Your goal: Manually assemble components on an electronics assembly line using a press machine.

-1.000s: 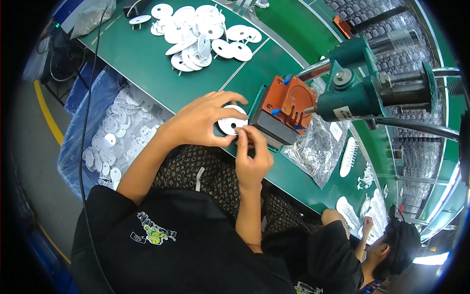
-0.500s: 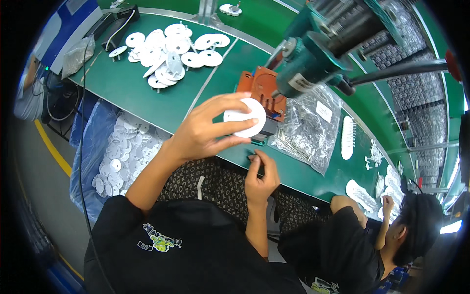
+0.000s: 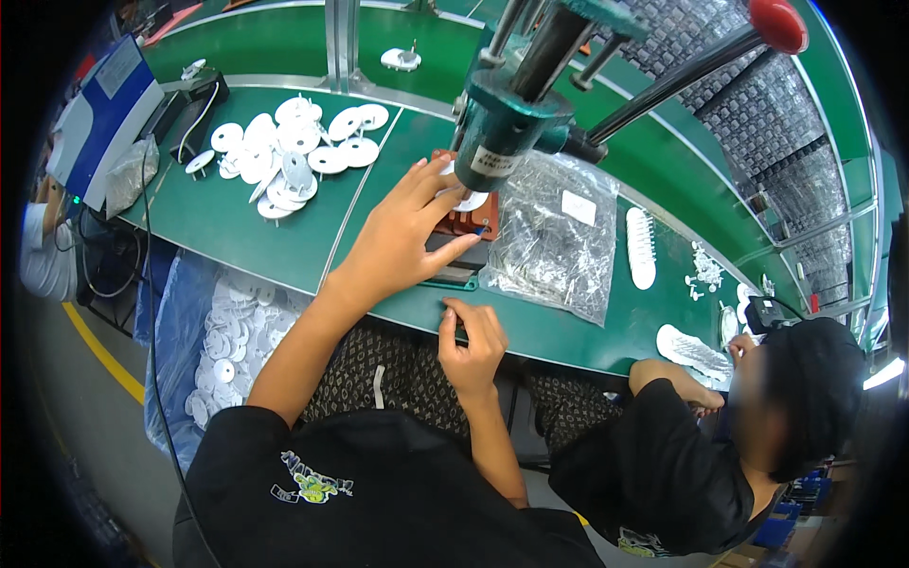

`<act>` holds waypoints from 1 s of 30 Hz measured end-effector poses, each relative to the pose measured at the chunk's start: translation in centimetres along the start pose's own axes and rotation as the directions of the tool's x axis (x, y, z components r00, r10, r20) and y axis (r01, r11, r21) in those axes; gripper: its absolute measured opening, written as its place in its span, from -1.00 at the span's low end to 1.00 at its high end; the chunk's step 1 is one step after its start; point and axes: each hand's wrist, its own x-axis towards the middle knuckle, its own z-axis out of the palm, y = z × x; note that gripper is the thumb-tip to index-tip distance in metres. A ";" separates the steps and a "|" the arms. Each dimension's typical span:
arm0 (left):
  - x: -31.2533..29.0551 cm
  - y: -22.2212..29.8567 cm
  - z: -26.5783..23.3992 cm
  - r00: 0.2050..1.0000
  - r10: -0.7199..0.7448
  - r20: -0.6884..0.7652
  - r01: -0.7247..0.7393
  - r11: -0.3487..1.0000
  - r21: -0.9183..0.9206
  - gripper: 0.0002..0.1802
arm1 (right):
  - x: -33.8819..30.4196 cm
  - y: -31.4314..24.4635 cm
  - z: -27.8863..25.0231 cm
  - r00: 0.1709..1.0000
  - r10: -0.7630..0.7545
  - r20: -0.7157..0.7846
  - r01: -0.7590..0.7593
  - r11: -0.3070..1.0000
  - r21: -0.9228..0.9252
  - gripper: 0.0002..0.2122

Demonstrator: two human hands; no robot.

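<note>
My left hand point(image 3: 402, 227) reaches over the bench with its fingers curved round a white round disc point(image 3: 470, 202). That disc sits in the orange-brown fixture point(image 3: 485, 225), below the head of a green hand press point(image 3: 497, 142); fingers and press hide part of it. My thumb lies along the near side of the fixture. Closer to my body, just off the bench's front edge, my right hand point(image 3: 473, 348) is closed with thumb and forefinger together. Whatever it may hold is too small to make out.
White discs with pins point(image 3: 298, 137) lie heaped at the left. A blue-lined bin point(image 3: 170, 341) of discs stands below. Right of the press are a clear bag point(image 3: 559, 241) of small parts and a disc row point(image 3: 641, 248). A co-worker point(image 3: 653, 454) sits at right; the press lever point(image 3: 682, 80) juts right.
My left hand has moved the disc from in front of the fixture into it, under the press head. My right hand remains closed by the bench edge. The whole view has shifted.
</note>
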 end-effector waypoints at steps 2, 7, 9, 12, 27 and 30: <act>0.3 -0.6 -0.1 1.000 0.004 0.003 -0.004 1.000 0.026 -0.51 | 1.1 -1.0 -0.4 0.995 0.096 -0.038 -0.090 0.987 0.132 -0.84; 0.4 -1.4 1.3 0.994 -0.102 -0.051 0.090 0.976 -0.198 -0.50 | 12.7 -4.8 -5.8 0.801 -0.368 -0.472 0.370 0.924 -0.093 -0.58; -0.1 -2.1 1.4 0.995 -0.065 -0.076 0.047 0.974 -0.223 -0.49 | 20.6 -9.2 -7.7 0.714 -0.317 -0.625 0.479 0.871 0.106 -0.51; -0.3 -2.3 2.0 0.997 -0.052 -0.050 0.040 0.975 -0.217 -0.38 | 28.5 -11.8 -9.7 0.746 -0.214 -0.631 0.463 0.848 0.260 -0.65; -0.2 -1.6 1.5 0.985 -0.170 -0.037 0.156 0.957 -0.245 -0.24 | 5.7 -6.0 -8.1 0.792 -0.164 -0.589 0.521 0.684 0.510 -0.48; 0.0 -1.1 2.7 0.981 -0.178 -0.074 0.157 0.959 -0.234 -0.25 | 7.0 -6.4 -8.3 0.771 -0.233 -0.592 0.596 0.590 0.544 -0.57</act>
